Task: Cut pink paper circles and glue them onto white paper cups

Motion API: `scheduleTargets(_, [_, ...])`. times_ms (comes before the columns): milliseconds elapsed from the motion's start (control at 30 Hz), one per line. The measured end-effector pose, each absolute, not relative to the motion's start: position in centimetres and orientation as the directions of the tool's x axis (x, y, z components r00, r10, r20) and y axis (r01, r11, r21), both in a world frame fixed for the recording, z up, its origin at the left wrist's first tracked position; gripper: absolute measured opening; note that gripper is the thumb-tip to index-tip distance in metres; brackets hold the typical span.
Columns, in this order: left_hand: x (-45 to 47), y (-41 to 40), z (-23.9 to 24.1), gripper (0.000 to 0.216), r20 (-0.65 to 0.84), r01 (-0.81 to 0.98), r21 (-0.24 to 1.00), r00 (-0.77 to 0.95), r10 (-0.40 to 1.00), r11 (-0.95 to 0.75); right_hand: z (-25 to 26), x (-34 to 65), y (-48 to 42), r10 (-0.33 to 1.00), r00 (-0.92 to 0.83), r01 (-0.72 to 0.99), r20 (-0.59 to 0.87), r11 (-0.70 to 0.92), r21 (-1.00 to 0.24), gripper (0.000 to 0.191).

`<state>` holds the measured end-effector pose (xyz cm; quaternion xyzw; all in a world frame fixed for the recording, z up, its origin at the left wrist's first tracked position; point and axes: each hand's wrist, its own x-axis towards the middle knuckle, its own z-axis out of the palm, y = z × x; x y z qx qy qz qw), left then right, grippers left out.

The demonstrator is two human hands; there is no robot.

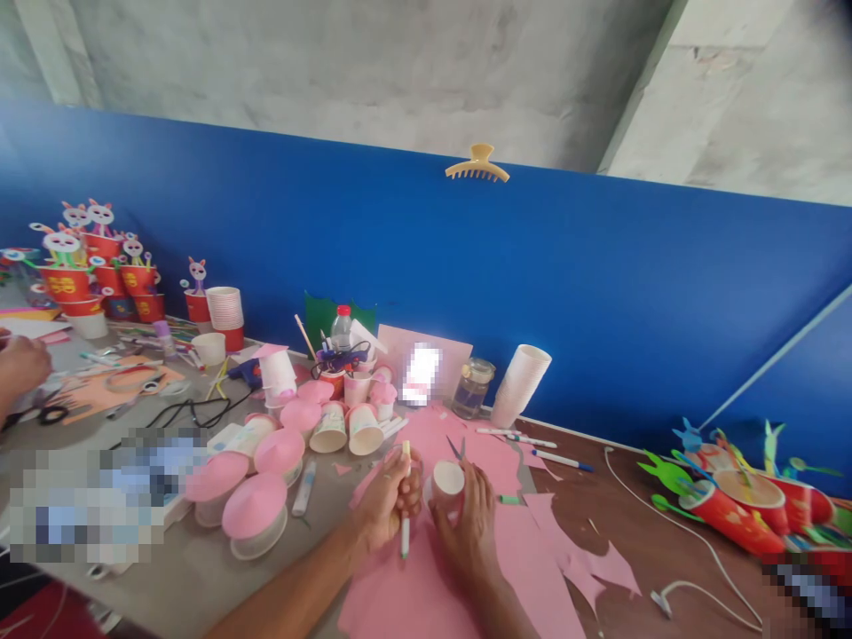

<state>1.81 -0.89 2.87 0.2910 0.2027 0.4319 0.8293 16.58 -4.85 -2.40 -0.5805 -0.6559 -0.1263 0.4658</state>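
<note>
My left hand is closed around a marker pen, held upright with a pale yellow end above the fist and a white end below. My right hand curls round a small white paper cup, thumb on the near side and fingers on the right. The cup rests on or just over sheets of pink paper; the exact contact is hidden. Just behind the cup, scissors lie with their blades showing. A green-ended pen lies by my right fingers.
Cups with pink paper cones stand to the left. Behind are a glass jar, a leaning cup stack and a propped phone. Red cup figures and a white cable lie right. Another person's hand is far left.
</note>
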Motion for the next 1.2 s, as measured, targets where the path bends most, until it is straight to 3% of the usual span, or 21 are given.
scheduleTargets(100, [1.7,-0.9,2.6,0.028,-0.055,-0.614,0.634,0.571,0.819,0.47,-1.0,16.6,-5.6,0.601,0.137,0.866,0.787,0.314,-0.39,0.064])
scheduleTargets(233, [1.6,-1.3,2.9,0.026,-0.013,-0.633,0.585,0.618,0.786,0.507,0.9,16.6,-7.0,0.513,0.142,0.829,0.847,0.405,-0.385,0.049])
scheduleTargets(367, [1.6,-1.8,3.7,0.023,0.023,-0.663,0.489,0.659,0.752,0.566,1.6,16.4,-7.8,0.513,-0.028,0.789,0.858,0.539,-0.296,0.041])
scheduleTargets(567, [1.5,-1.9,4.6,0.028,-0.036,-0.664,0.401,0.677,0.735,0.631,1.7,14.7,-7.6,0.516,-0.407,0.647,0.754,0.746,-0.161,0.061])
scheduleTargets(700, [1.6,-1.8,4.3,0.023,-0.019,-0.668,0.381,0.686,0.727,0.64,1.4,14.0,-7.8,0.501,-0.442,0.625,0.744,0.767,-0.146,0.067])
scheduleTargets(800, [1.8,-1.9,3.9,0.017,0.012,-0.666,0.371,0.701,0.713,0.648,1.3,14.2,-7.9,0.505,-0.453,0.64,0.735,0.758,-0.126,0.06])
scheduleTargets(933, [1.8,-1.8,4.0,0.017,-0.026,-0.671,0.376,0.682,0.731,0.639,1.8,14.4,-8.0,0.483,-0.463,0.644,0.743,0.76,-0.092,0.05])
scheduleTargets(1067, [1.2,-0.7,4.2,0.013,-0.121,-0.753,0.416,0.509,0.852,0.509,2.1,14.2,-8.5,0.406,-0.424,0.621,0.809,0.781,-0.066,0.041])
scheduleTargets(1133, [0.9,0.2,3.8,0.013,-0.214,-0.749,0.502,0.377,0.901,0.433,2.1,14.5,-8.6,0.38,-0.384,0.642,0.842,0.765,-0.052,0.037])
scheduleTargets(1200, [0.7,1.0,3.1,0.016,-0.205,-0.654,0.678,0.27,0.941,0.336,1.9,15.1,-8.3,0.393,-0.272,0.717,0.878,0.692,-0.088,0.038])
